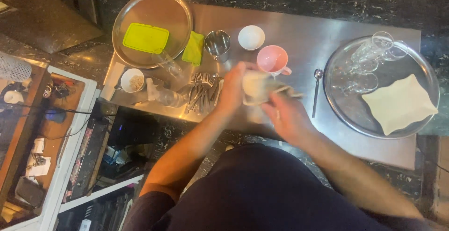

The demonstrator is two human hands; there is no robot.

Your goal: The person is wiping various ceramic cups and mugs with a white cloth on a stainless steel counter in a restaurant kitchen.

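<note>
- Your left hand (232, 88) was wrapped round a white cup (254, 84), fingers closed on its side, held just above the steel counter (299, 34), centre-front.
- Your right hand (287, 114) was curled shut on a pale cloth (280, 92) pressed against the cup; motion blur, so exact grip unclear.
- Pink mug (272, 59) stood just behind the cup, w/ white bowl (251, 37) and steel cup (218, 43) further back-left.
- Spoon (316, 90) lay to the right, beside round tray (341, 114) w/ upturned glasses (369, 60) and a folded cream cloth (400, 104).
- Forks (201, 90) piled left of your left hand.
- Back-left tray (173, 11) carried a lime-green rectangular lid (145, 38); no label legible.
</note>
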